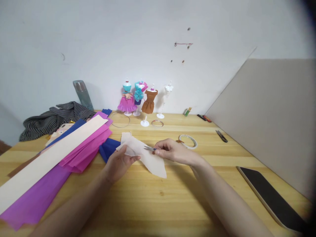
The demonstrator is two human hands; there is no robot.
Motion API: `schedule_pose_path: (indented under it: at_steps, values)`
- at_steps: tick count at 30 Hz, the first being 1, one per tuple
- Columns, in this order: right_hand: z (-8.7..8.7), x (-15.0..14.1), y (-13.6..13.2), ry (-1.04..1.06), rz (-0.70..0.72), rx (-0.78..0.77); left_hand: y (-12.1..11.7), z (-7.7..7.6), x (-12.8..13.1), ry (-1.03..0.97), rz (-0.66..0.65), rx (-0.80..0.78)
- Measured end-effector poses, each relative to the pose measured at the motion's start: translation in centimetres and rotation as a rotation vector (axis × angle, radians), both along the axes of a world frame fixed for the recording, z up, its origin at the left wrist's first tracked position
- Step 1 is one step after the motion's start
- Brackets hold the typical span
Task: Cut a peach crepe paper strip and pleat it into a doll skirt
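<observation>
My left hand (119,163) grips the near edge of a pale cream piece of paper (153,163) lying on the wooden table (158,204). My right hand (172,151) is closed on small scissors (149,148), whose blades touch the paper's upper edge. Both hands meet at the table's middle, just right of a folded blue sheet (108,148).
Long cream, pink, purple and blue paper sheets (56,154) lie at the left. Small dress mannequins (145,98) stand at the back by the wall. A tape roll (189,141), thread snips (221,136), a phone (271,197), a striped cloth (53,118) and a flask (82,94) are around.
</observation>
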State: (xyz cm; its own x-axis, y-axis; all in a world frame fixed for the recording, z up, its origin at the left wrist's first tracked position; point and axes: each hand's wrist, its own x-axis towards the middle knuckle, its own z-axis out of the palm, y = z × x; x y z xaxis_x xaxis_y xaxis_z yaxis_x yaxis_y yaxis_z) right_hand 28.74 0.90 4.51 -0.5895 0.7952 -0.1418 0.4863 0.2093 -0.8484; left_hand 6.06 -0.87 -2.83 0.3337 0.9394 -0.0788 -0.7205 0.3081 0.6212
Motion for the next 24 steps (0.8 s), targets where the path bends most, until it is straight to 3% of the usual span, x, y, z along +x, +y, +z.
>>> schedule_pose_path:
  at_steps: [11,24]
  values:
    - [-0.5,-0.5,-0.1,0.074,0.037,-0.163,-0.3,0.2,0.5,0.029,-0.025,0.000]
    - [-2.0,-1.1,-0.4,0.151,-0.023,-0.067,-0.9,0.4,1.4,0.036,0.007,-0.032]
